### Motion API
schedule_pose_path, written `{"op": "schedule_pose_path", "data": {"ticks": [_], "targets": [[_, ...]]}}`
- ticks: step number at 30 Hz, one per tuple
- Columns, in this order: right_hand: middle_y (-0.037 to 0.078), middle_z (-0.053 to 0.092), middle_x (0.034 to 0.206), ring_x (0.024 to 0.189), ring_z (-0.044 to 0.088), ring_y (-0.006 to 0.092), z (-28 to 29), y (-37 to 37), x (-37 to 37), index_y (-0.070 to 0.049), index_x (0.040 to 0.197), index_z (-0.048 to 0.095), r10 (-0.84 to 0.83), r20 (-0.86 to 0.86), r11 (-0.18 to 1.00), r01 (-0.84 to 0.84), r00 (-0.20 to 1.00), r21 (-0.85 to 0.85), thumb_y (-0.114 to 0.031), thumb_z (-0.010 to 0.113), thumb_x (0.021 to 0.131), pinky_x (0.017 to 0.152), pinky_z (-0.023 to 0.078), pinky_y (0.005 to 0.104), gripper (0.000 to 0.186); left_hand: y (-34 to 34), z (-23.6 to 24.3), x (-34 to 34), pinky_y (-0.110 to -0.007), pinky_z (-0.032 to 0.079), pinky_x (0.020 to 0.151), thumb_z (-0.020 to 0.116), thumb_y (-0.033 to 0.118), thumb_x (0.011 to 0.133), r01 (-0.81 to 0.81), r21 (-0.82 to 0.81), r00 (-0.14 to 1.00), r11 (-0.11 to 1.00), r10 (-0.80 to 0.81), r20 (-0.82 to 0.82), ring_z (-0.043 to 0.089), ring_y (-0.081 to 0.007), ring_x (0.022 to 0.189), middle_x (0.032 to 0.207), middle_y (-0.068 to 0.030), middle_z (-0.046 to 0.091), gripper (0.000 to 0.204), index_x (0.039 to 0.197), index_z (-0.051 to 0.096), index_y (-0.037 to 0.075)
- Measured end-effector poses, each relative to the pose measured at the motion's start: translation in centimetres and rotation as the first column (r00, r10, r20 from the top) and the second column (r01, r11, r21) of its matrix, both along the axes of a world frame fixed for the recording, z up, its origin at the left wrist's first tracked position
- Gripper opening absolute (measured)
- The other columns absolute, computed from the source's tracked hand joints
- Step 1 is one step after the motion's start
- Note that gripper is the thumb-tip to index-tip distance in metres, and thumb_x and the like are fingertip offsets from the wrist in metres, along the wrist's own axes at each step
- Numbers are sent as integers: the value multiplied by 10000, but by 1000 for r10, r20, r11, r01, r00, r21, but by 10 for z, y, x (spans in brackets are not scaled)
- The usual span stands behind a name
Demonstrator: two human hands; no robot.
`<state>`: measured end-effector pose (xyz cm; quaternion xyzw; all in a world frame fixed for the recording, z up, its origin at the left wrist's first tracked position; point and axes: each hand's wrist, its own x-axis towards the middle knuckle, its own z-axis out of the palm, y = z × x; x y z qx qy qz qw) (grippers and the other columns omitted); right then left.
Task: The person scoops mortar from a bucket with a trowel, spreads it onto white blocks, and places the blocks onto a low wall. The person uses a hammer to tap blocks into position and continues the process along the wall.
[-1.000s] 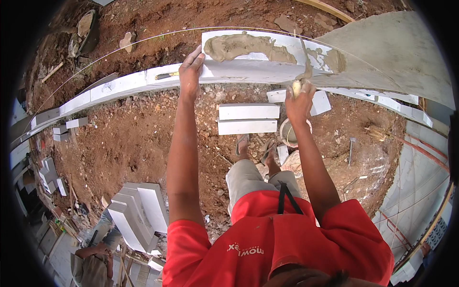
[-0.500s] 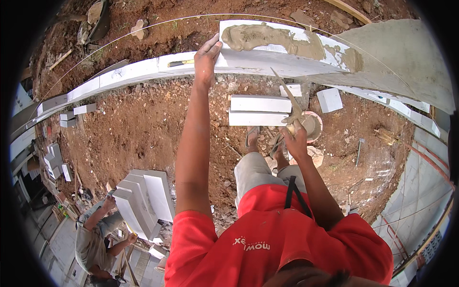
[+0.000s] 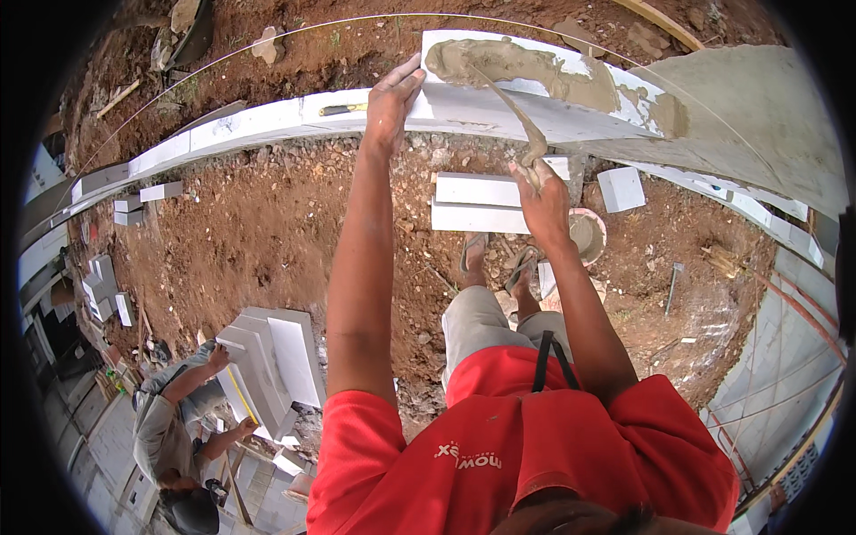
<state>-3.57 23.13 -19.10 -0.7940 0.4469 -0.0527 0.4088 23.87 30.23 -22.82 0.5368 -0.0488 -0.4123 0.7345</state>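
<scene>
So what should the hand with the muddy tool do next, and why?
Perhaps the right hand should draw the trowel rightward through the mortar: its tip is over the thick left part, while white patches show farther right on the raised blockwork. The left hand is at its left end.

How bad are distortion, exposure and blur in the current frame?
Head view: strong fisheye, with the white block wall and the string bowed into arcs and the corners black; head view: daylight leaves the paired white blocks bright, with little surface detail; head view: the trowel, left hand and right hand keep readable outlines, no obvious smear.
</scene>
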Motion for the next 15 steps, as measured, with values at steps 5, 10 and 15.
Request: {"op": "schedule_pose_path", "data": {"ticks": [5,10,15], "targets": [[14,587,705,497,540,88,38,-21,-11,-31,1112,697,-288,42,757,201,957,621,-518,664,973,450,433,261,507,0,-5,-1,-286,452,1161,616,61,1026,-7,2,999,1000,7,38,597,-200,1274,1385,-156,623,401,1418,586,-19],[-8,566,672,480,530,100,51,-49,-43,-58,1082,693,-295,-126,636,293,947,714,-604,686,923,428,435,265,569,1,-12,-1,-285,454,1138,623,73,1024,2,8,998,1000,-2,69,587,-178,1294,1407,-124,620,410,1430,598,30],[18,564,661,452,524,124,8,-43,-130,-47,1024,662,-360,-216,599,403,907,692,-512,644,981,418,437,293,468,-3,-14,-6,-331,404,1185,587,84,1036,-79,67,994,995,74,77,561,-203,1343,1432,-134,601,424,1453,567,8]]}}
